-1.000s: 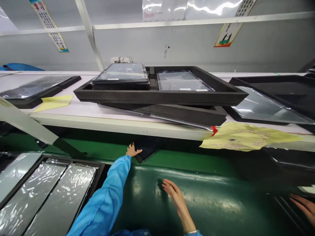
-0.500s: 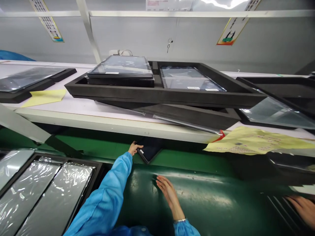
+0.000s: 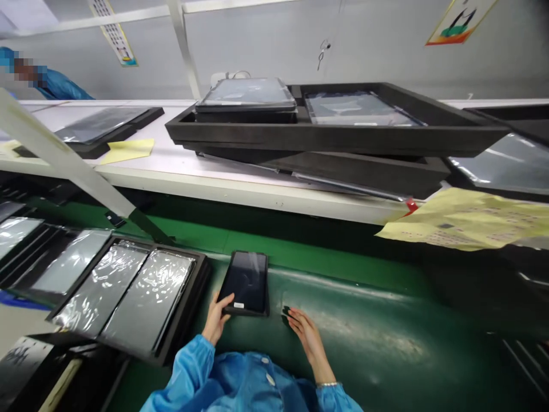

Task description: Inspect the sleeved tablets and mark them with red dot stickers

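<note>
A black tablet [image 3: 247, 282] lies flat on the green belt [image 3: 364, 343], screen up. My left hand [image 3: 217, 318] grips its near left corner, thumb on top. My right hand [image 3: 305, 333] rests flat on the belt just right of the tablet, fingers stretched out, holding nothing. Both arms wear blue sleeves.
A black tray [image 3: 128, 297] with plastic-wrapped screens sits on the belt at left. Above, a white shelf [image 3: 206, 177] carries stacked black foam trays [image 3: 334, 137] with tablets and yellow paper sheets [image 3: 467, 220]. A slanted metal strut [image 3: 72, 166] crosses at left. A person in blue [image 3: 47, 80] stands far left.
My left hand has pulled the tablet from under the shelf back toward me along the belt. The right hand stayed flat on the belt. The other person's hand at the right edge is gone from view.
</note>
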A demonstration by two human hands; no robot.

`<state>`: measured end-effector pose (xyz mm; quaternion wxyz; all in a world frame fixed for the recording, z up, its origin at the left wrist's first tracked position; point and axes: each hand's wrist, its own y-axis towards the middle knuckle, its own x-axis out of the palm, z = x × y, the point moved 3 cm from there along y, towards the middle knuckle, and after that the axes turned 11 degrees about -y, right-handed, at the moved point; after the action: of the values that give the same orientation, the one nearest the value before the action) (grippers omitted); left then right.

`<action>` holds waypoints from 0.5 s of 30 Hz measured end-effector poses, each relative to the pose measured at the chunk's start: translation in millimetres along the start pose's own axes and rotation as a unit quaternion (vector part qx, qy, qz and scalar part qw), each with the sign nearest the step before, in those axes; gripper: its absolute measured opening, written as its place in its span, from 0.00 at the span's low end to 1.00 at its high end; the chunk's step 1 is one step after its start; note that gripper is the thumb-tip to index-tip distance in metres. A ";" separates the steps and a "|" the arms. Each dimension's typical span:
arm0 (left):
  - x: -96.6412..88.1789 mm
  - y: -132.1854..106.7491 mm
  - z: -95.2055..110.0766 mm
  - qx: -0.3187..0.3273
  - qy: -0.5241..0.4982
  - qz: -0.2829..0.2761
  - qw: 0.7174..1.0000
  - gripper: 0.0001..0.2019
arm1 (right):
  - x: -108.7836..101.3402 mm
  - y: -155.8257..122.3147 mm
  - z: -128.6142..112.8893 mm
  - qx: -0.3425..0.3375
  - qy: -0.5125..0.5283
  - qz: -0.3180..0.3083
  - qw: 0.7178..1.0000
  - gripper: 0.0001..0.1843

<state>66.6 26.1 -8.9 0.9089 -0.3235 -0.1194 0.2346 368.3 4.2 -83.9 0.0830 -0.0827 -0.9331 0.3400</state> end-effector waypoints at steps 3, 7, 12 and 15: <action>-26.2 -34.5 -39.3 -0.015 0.052 -0.042 0.998 0.37 | 18.6 -1.7 18.4 0.003 -0.063 -0.027 0.998 0.20; -43.5 -47.4 -59.9 -0.011 0.181 -0.097 0.979 0.36 | 39.4 -1.2 41.6 0.004 -0.171 -0.042 0.984 0.14; -45.0 -38.4 -59.3 0.054 0.366 -0.070 0.926 0.27 | 43.1 5.1 59.6 0.004 -0.284 -0.038 0.958 0.16; -27.5 -37.7 -60.9 0.092 0.433 -0.059 0.895 0.26 | 40.8 8.7 64.5 0.010 -0.320 -0.052 0.946 0.17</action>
<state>78.6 -45.8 -32.9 0.9085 -0.3002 0.2893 0.0276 315.8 -20.6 -134.2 -0.2013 0.0796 -0.9101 0.3534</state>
